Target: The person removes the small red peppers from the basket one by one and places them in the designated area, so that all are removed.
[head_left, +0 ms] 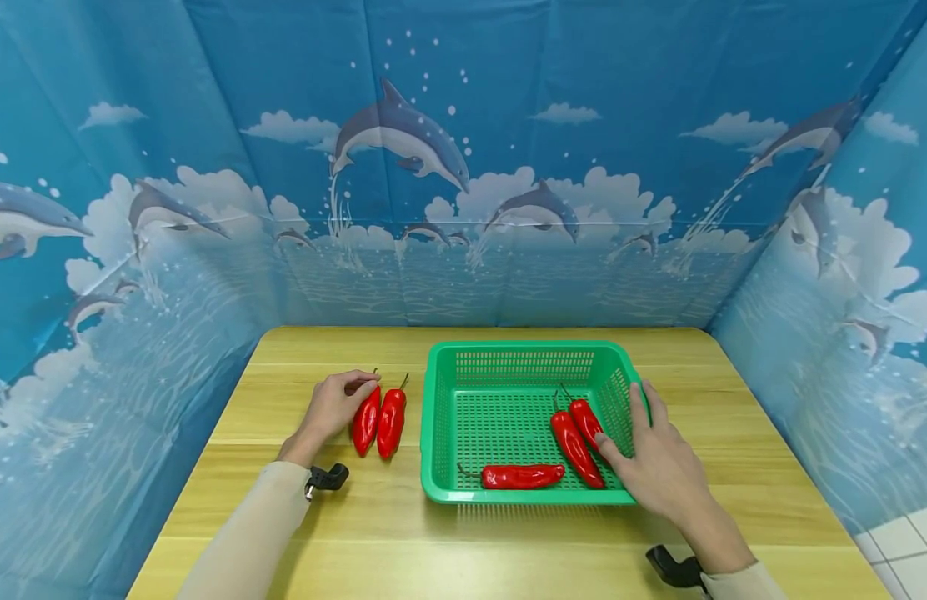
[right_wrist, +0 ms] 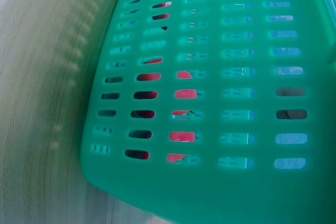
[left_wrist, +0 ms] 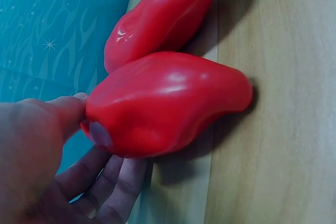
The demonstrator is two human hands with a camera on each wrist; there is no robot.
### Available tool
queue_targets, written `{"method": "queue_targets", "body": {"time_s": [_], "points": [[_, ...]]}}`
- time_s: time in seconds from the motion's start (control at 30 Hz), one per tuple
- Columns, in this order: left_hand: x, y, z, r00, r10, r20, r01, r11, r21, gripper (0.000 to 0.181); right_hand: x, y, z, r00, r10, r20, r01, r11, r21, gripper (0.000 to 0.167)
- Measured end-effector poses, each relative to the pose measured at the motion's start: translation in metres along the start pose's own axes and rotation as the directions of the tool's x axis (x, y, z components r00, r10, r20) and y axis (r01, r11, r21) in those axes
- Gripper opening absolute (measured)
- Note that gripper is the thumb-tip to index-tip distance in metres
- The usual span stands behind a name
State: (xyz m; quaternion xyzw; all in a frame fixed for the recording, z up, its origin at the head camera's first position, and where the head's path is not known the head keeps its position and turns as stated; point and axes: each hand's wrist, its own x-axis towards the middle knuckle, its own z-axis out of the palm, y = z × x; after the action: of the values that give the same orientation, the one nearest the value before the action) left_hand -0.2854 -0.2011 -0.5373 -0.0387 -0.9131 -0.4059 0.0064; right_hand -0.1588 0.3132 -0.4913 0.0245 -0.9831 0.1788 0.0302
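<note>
Two red peppers lie side by side on the table, left of the green basket (head_left: 429, 417). My left hand (head_left: 334, 408) pinches the stem end of the left pepper (head_left: 365, 423); the left wrist view shows thumb and fingers at that end of the pepper (left_wrist: 168, 103). The other pepper (head_left: 391, 423) lies right beside it, touching it in the left wrist view. My right hand (head_left: 662, 462) grips the basket's right rim, thumb inside and fingers over the edge. Inside the basket are three peppers: one lying crosswise (head_left: 522, 477) near the front, two slanting at the right.
The wooden table (head_left: 321, 542) carries the basket in its middle. A blue curtain (head_left: 463, 283) with dolphins stands behind the table and along both sides. White floor tiles (head_left: 917, 533) show at the lower right.
</note>
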Motion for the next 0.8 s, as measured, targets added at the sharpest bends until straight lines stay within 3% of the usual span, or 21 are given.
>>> {"method": "queue_targets", "body": {"time_s": [0.8], "points": [[-0.0067, 0.001, -0.0077, 1.0, -0.012, -0.005, 0.012, 1.0, -0.018, 0.036, 0.0003, -0.0001, -0.0013, 1.0, -0.011, -0.007, 0.011, 1.0, -0.008, 0.108]]}}
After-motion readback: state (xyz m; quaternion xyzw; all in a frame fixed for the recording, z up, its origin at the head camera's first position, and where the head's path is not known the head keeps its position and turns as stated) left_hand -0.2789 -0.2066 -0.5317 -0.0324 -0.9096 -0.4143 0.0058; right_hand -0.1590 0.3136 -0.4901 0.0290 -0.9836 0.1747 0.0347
